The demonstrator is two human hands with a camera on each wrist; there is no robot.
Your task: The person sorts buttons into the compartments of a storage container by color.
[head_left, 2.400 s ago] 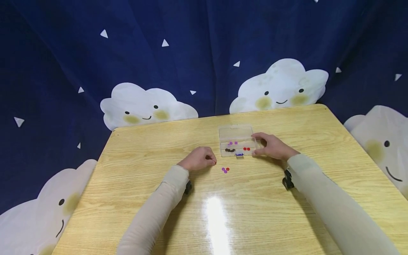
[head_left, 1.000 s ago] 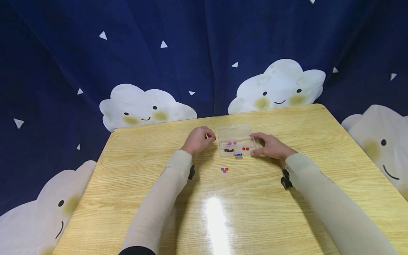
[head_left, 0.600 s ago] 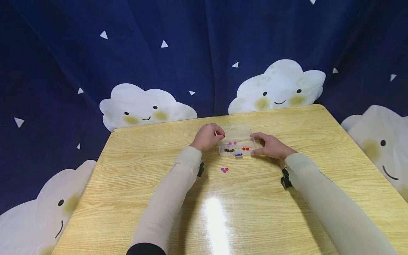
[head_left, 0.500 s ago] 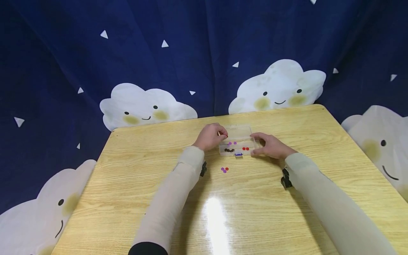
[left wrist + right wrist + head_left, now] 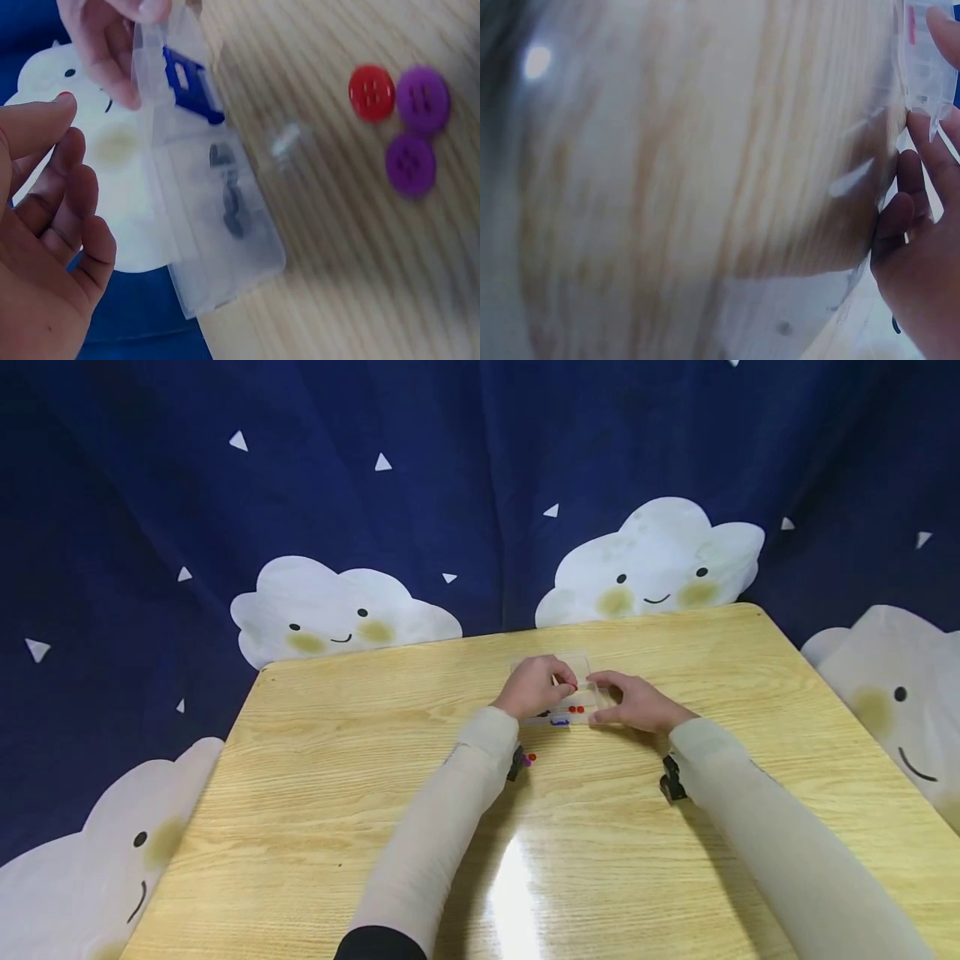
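Observation:
A clear plastic box [image 5: 581, 662] with its lid raised lies toward the back of the table. My left hand [image 5: 534, 685] is over it, thumb and index finger pinching a red button [image 5: 65, 96] that mostly hides between the fingertips. My right hand [image 5: 637, 703] grips the box's right end, thumb on the near side and fingers on the far side. Inside the box are two red buttons [image 5: 576, 709] at the right and dark buttons [image 5: 232, 202], blurred, at the left. A blue latch [image 5: 191, 86] is on the box's front. My left hand covers other contents.
On the wooden table [image 5: 337, 760], in front of the box, lie a loose red button [image 5: 371, 93] and two purple buttons [image 5: 423, 100], partly behind my left wrist in the head view. A dark blue curtain [image 5: 420, 510] with white clouds hangs behind the table.
My left hand, pinching the red button, has moved from beside the loose buttons up and then right, over the box. My right hand has stayed at the box's right end.

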